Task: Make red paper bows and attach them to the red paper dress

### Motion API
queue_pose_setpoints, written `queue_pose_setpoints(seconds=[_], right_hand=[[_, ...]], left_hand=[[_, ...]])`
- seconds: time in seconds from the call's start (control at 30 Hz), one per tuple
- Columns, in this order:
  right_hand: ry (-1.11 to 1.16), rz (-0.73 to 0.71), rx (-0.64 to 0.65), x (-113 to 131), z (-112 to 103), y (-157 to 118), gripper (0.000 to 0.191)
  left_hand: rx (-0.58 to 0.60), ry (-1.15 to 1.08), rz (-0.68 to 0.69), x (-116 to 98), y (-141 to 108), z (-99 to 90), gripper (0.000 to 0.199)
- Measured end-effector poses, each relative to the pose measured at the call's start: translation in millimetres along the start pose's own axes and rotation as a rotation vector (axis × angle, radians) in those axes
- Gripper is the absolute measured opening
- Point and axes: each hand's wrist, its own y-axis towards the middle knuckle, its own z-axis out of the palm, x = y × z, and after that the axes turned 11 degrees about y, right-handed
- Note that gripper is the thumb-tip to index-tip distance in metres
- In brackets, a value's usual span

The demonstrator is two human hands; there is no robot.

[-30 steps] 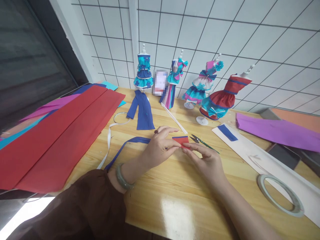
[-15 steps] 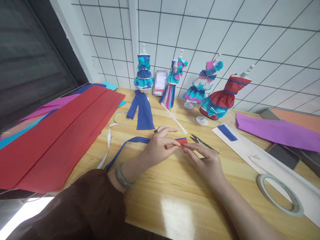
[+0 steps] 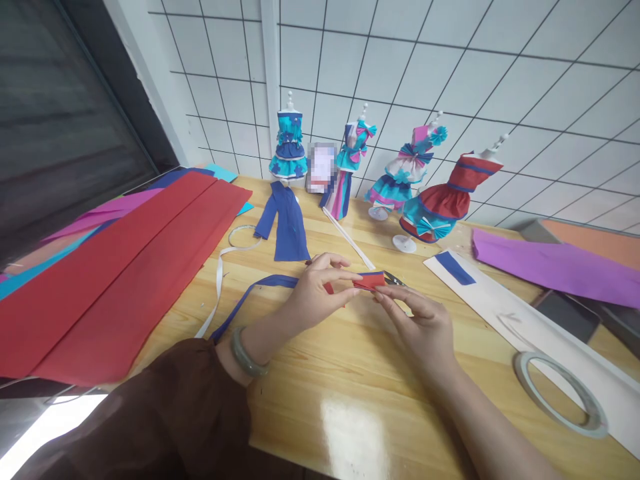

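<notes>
- The left hand [image 3: 320, 293] pinches a red strip [image 3: 371, 281] between thumb and forefinger, its other fingers spread loosely above.
- The right hand [image 3: 427, 325] pinches the right end of the same red strip between thumb and forefinger.
- The red strip is held over the front middle of the worktop [image 3: 300, 407], its blue edge along the far side; more red shows behind the left thumb and forefinger.
- A pair of small scissors [image 3: 395, 279] lies just beyond the right forefinger, partly hidden by it.
- A green bangle [image 3: 244, 355] circles the left wrist, next to a brown sleeve [image 3: 185, 407].
- A long blue strip [image 3: 253, 290] runs from the left hand's outer side towards the sleeve; a white ribbon [image 3: 219, 283] curls beside it.
- Beyond the hands lie overlapping blue pieces [image 3: 291, 230] and narrow white strips [image 3: 349, 238].
- Large red sheets [image 3: 165, 260] cover the left side, over pink and blue ones.
- On the right, a white board [image 3: 505, 317] carries a small blue piece [image 3: 455, 268] and, nearer, a roll of tape [image 3: 523, 375] over its edge; a purple sheet [image 3: 550, 263] lies behind.
- Along the back stand four small dress stands in ruffled dresses, the rightmost dress [image 3: 445, 200] mostly red, with a blurred phone [image 3: 321, 167] between the two leftmost.
</notes>
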Motion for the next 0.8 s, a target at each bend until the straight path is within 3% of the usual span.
queue_pose_setpoints(seconds=[0.13,0.27,0.57,0.8], right_hand=[[-0.028,-0.033,-0.014,1.9,-0.2,0.1,0.011],[-0.038,-0.046,-0.020,2.4,0.5,0.0,0.011],[-0.020,-0.096,-0.001,1.4,2.3,-0.2,0.012],[0.017,-0.030,0.015,2.4,3.6,0.4,0.012]], left_hand=[[0.187,-0.308,-0.198,-2.9,0.3,1.4,0.036],[0.293,-0.476,-0.212,-6.1,-0.3,3.2,0.043],[0.186,-0.478,-0.278,-4.4,-0.8,7.2,0.021],[0.177,-0.425,-0.339,-3.2,-1.1,5.2,0.020]])
